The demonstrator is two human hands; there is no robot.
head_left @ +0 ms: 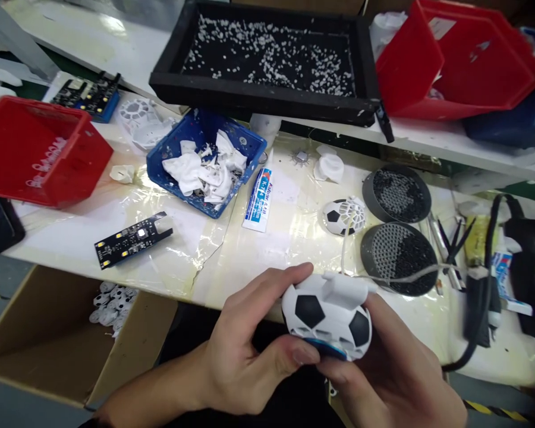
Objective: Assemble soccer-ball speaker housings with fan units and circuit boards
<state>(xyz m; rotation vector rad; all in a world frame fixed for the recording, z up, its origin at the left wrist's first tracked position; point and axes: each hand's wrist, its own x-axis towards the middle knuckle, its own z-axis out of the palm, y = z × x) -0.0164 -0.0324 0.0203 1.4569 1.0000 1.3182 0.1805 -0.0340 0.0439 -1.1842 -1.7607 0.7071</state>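
Observation:
Between both hands is a white plastic housing with black pentagons, patterned like a soccer ball [310, 310], held just past the table's front edge. A white tab sticks out of its top, and a blue disc shows at its underside. My left hand [258, 339] grips its left side, thumb pressed below near the blue disc. On the right side my right hand [396, 368] closes round it, thumb underneath. A thin white cord runs behind the housing. Farther back on the table lies another soccer-patterned shell [337, 216] with an open lattice part.
Two round grey containers [396, 193] of small black pieces stand at right. A blue bin [160, 157] with white scraps, a glue tube [257, 201] and a circuit board [131, 239] lie leftward. Red bins [78, 178], a black tray [249, 98] and a cardboard box [49, 333] surround them.

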